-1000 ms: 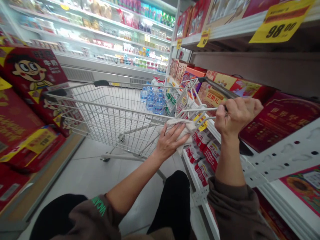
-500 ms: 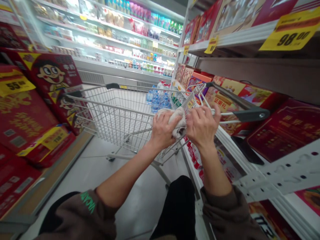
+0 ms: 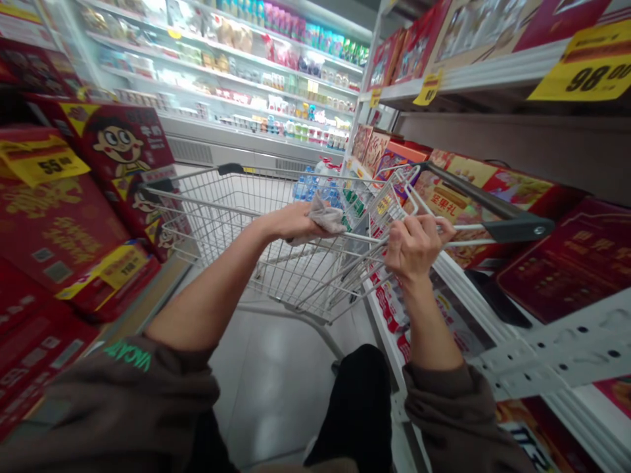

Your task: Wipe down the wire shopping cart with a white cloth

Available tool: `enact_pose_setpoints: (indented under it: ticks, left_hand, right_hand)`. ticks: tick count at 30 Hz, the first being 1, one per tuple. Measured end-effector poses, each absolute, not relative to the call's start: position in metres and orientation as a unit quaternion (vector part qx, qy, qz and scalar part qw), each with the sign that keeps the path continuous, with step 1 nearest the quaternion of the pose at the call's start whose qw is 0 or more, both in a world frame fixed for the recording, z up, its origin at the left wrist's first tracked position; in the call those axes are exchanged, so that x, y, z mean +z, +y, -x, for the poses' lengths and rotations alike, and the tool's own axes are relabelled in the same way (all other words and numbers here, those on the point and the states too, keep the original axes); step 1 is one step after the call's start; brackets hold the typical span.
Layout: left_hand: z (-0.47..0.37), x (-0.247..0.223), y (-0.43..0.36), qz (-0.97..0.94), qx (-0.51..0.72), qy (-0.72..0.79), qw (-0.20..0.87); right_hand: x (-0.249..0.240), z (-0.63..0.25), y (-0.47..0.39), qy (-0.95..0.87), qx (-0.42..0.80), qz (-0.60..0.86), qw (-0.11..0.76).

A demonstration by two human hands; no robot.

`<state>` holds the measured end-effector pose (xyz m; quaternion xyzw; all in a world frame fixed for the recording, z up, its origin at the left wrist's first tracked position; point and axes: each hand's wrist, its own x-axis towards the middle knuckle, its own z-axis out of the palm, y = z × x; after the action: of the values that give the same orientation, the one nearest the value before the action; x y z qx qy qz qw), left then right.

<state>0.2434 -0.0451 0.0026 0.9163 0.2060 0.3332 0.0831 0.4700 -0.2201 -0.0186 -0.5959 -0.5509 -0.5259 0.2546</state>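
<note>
A wire shopping cart stands side-on before me, its dark handle bar at the right. My left hand is closed on a pale grey cloth, which lies against the top rim of the cart's near side. Further right, my right hand is wrapped round the cart's frame near the handle end, with its fingers curled. The wire basket holds nothing that I can make out.
Red gift boxes with yellow price tags are stacked at the left. White shelving with boxed goods runs along the right. Water bottles stand beyond the cart, before a lit refrigerated display.
My left hand has moved left along the cart's rim with the cloth, away from my right hand. My right hand keeps its hold on the frame. The view has shifted slightly.
</note>
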Motion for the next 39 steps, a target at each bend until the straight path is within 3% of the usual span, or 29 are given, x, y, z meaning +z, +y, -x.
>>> enact_pose_setpoints:
  ticks: [2, 4, 8, 11, 15, 21, 25, 30, 34, 39]
  left_hand:
    - [-0.249, 0.011, -0.046, -0.949, 0.229, 0.181, 0.121]
    - [-0.257, 0.007, -0.062, -0.949, 0.215, 0.212, 0.087]
    - [-0.274, -0.039, -0.110, -0.874, 0.387, 0.280, -0.093]
    - [-0.279, -0.065, -0.126, -0.849, 0.428, 0.277, -0.141]
    - [-0.258, -0.047, -0.100, -0.884, 0.348, 0.290, -0.112]
    - [-0.204, -0.006, -0.060, -0.911, 0.234, 0.337, 0.038]
    - [-0.198, -0.007, -0.068, -0.912, 0.229, 0.340, -0.007]
    - [-0.211, -0.014, -0.085, -0.913, 0.226, 0.330, -0.080]
    - [-0.238, -0.012, -0.107, -0.933, 0.238, 0.261, -0.071]
    - [-0.287, -0.011, -0.144, -0.938, 0.266, 0.209, -0.078]
  right_hand:
    - [-0.021, -0.473, -0.220, -0.537, -0.530, 0.601, 0.264]
    - [-0.023, -0.479, -0.218, -0.523, -0.537, 0.603, 0.273]
    - [-0.026, -0.495, -0.213, -0.510, -0.557, 0.591, 0.283]
    - [-0.026, -0.507, -0.212, -0.512, -0.569, 0.575, 0.290]
    - [-0.024, -0.520, -0.214, -0.534, -0.560, 0.561, 0.293]
    - [-0.027, -0.532, -0.218, -0.539, -0.543, 0.566, 0.307]
    - [-0.047, -0.517, -0.216, -0.543, -0.565, 0.537, 0.313]
    - [-0.074, -0.490, -0.207, -0.575, -0.498, 0.566, 0.318]
    - [-0.075, -0.489, -0.205, -0.581, -0.487, 0.532, 0.376]
    - [-0.073, -0.494, -0.208, -0.587, -0.480, 0.525, 0.387]
